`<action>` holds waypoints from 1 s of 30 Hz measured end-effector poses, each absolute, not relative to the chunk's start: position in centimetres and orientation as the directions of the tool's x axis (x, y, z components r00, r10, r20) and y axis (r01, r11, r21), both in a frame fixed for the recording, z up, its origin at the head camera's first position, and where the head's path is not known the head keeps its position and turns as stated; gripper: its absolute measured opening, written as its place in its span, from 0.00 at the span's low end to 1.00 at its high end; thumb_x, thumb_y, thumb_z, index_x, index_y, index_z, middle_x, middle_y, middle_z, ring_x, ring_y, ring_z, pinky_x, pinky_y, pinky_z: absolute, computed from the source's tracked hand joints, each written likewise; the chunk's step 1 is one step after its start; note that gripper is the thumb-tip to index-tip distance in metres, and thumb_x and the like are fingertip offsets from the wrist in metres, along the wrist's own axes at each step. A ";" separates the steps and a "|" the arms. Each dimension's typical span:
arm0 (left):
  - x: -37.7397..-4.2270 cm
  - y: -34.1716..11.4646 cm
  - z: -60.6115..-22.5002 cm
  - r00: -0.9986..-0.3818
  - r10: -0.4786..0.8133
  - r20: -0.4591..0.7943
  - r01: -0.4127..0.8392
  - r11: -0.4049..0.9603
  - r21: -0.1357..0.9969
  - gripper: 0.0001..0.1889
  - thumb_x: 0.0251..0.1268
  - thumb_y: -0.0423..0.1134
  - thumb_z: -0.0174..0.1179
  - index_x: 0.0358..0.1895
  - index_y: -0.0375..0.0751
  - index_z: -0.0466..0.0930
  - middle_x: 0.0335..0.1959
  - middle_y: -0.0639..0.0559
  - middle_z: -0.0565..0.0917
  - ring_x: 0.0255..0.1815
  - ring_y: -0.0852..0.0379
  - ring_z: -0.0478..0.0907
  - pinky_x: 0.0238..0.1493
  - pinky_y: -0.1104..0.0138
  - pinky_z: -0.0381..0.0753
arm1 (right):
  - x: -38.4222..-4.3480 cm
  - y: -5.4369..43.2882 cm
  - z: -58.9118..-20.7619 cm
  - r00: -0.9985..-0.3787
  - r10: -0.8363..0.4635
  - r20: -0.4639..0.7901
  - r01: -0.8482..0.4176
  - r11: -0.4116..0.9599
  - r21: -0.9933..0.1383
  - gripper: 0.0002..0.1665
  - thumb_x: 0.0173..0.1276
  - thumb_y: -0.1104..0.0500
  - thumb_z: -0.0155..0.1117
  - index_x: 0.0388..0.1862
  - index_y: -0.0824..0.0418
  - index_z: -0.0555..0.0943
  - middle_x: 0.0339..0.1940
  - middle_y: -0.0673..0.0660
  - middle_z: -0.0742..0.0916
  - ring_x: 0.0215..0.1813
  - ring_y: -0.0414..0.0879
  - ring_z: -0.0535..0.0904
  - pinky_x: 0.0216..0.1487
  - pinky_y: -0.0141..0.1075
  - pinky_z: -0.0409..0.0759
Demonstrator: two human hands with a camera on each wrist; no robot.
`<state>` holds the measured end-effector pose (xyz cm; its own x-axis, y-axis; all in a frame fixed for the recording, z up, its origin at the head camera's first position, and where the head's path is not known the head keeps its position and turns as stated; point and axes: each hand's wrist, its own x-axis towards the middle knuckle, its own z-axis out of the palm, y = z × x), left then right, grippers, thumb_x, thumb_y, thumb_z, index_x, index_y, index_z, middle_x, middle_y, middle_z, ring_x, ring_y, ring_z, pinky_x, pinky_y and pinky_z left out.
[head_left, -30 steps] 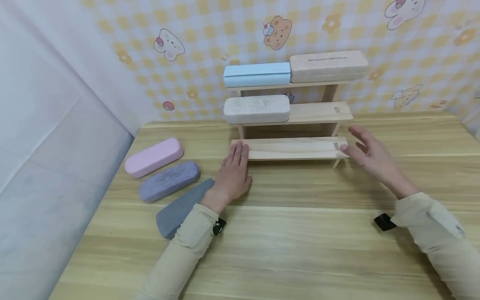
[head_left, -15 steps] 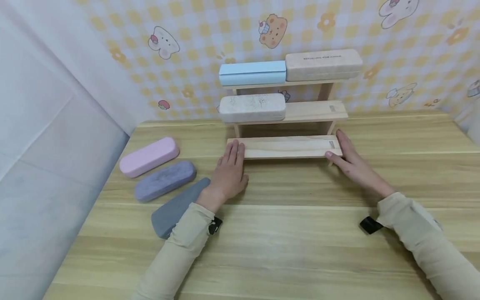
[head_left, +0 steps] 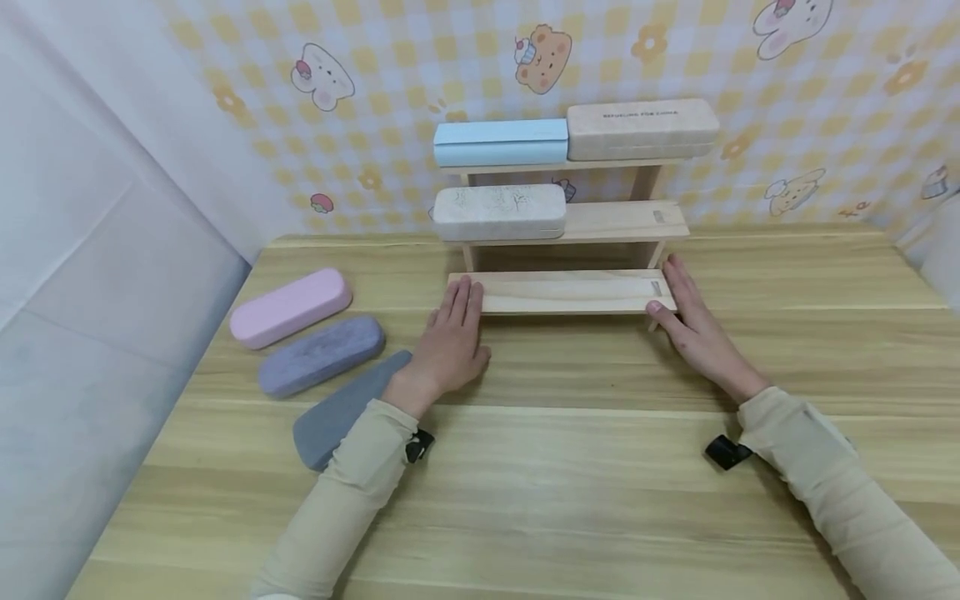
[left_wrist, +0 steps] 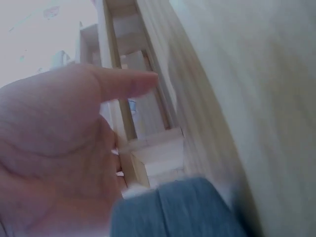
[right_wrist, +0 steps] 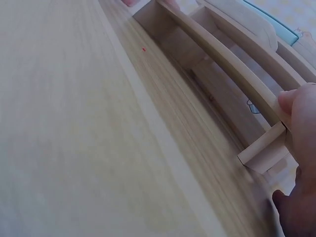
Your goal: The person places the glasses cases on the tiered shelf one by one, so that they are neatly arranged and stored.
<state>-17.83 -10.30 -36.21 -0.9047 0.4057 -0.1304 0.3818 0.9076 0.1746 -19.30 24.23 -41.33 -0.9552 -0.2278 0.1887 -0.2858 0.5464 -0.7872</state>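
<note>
A three-tier wooden display rack (head_left: 562,292) stands against the back wall. My left hand (head_left: 448,346) rests straight fingers on the left end of its lowest tier; the left wrist view has the thumb extended beside the rack. At the other end, my right hand (head_left: 697,329) grips the lowest tier's corner, thumb (right_wrist: 288,101) at the front edge and fingers along the side. On the top tier lie a light-blue glasses case (head_left: 501,143) and a beige glasses case (head_left: 642,130). A white patterned glasses case (head_left: 499,213) occupies the middle tier's left half.
Left of the rack, a pink glasses case (head_left: 291,308), a mottled purple-blue glasses case (head_left: 321,356) and a grey tapered glasses case (head_left: 341,417) lie slanted on the wooden table (head_left: 547,492). The left forearm partly covers the grey one. A yellow checked wall covering (head_left: 405,75) rises behind.
My right hand has moved left and taken hold of the lowest tier's right end. My left hand has stayed on the left end. The whole scene has shifted slightly left in the head view.
</note>
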 end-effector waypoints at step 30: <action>-14.1 -23.5 -27.6 -0.913 0.356 0.200 0.400 0.679 0.616 0.30 0.70 0.40 0.51 0.72 0.41 0.53 0.70 0.42 0.60 0.68 0.41 0.58 0.62 0.47 0.59 | -18.6 23.8 -41.4 -0.956 -0.208 0.206 -0.287 0.520 -0.805 0.38 0.75 0.54 0.45 0.76 0.59 0.41 0.76 0.57 0.44 0.74 0.46 0.34 0.69 0.53 0.36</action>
